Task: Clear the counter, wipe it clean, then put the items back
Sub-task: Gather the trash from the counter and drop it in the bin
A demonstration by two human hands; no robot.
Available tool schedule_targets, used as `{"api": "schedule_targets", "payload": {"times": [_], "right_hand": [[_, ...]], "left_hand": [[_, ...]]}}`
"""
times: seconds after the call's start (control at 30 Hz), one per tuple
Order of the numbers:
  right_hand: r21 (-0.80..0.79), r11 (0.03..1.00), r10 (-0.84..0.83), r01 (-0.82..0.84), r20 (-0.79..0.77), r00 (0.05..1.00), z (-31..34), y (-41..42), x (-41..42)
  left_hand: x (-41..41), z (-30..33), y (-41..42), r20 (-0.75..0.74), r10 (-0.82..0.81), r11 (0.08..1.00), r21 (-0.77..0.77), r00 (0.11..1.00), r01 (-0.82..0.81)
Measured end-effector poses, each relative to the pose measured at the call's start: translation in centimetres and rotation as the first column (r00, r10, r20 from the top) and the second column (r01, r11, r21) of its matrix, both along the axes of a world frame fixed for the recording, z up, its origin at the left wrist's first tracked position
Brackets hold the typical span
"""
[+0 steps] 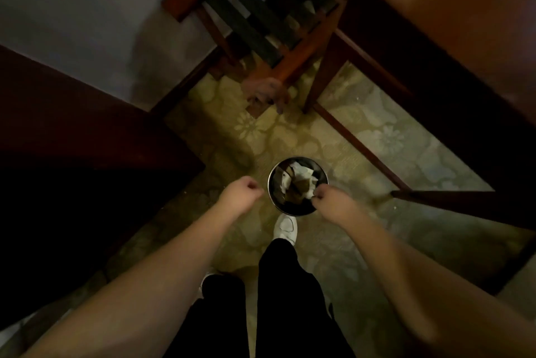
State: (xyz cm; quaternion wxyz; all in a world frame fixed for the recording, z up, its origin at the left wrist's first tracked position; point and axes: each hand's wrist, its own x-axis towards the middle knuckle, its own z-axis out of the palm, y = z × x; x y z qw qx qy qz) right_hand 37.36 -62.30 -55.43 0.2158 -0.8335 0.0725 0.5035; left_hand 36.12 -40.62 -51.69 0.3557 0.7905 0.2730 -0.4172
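Observation:
A small round metal waste bin stands on the patterned carpet right in front of my feet. Crumpled white paper and brown scraps lie inside it. My right hand hovers over the bin's right rim, fingers curled and pinched; whether a bit of white paper is between them is unclear. My left hand hangs just left of the bin with its fingers closed and nothing visible in it.
A wooden luggage rack with dark straps stands ahead by the wall. A wooden desk with thin legs fills the right. Dark wooden furniture is at the left. My white shoe touches the bin.

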Motion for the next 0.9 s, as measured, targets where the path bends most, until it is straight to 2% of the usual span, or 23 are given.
{"api": "schedule_targets", "payload": {"times": [0.17, 0.27, 0.37, 0.5, 0.6, 0.73, 0.9], "right_hand": [[0.029, 0.981, 0.184, -0.193, 0.193, 0.964, 10.0, 4.8, 2.2], [0.030, 0.956, 0.268, -0.292, 0.318, 0.910, 15.5, 8.9, 3.1], [0.035, 0.901, 0.376, -0.433, 0.435, 0.818, 21.4, 13.5, 3.4], [-0.004, 0.808, 0.472, -0.589, 0.602, 0.644, 28.4, 19.5, 1.8], [0.002, 0.755, 0.474, -0.655, 0.688, 0.549, 32.7, 23.9, -0.4], [0.027, 0.672, 0.467, -0.740, 0.760, 0.452, 38.0, 29.5, -3.3], [0.020, 0.594, 0.428, -0.804, 0.838, 0.338, 43.3, 35.3, -6.7]], "left_hand": [[-0.5, 10.4, 4.4, 0.180, 0.042, 0.998, 0.030, 0.983, -0.048], [-1.9, 16.3, 7.7, 0.284, 0.086, 0.993, 0.054, 0.955, -0.105], [-4.0, 22.0, 11.2, 0.387, 0.070, 0.987, 0.104, 0.919, -0.119], [-8.0, 28.5, 16.0, 0.501, -0.016, 0.967, 0.229, 0.865, -0.115], [-11.7, 32.7, 19.7, 0.571, -0.021, 0.949, 0.270, 0.820, -0.164], [-17.1, 37.3, 24.5, 0.672, 0.094, 0.927, 0.209, 0.734, -0.310], [-23.0, 41.2, 28.8, 0.803, 0.175, 0.869, 0.147, 0.570, -0.473]]}}
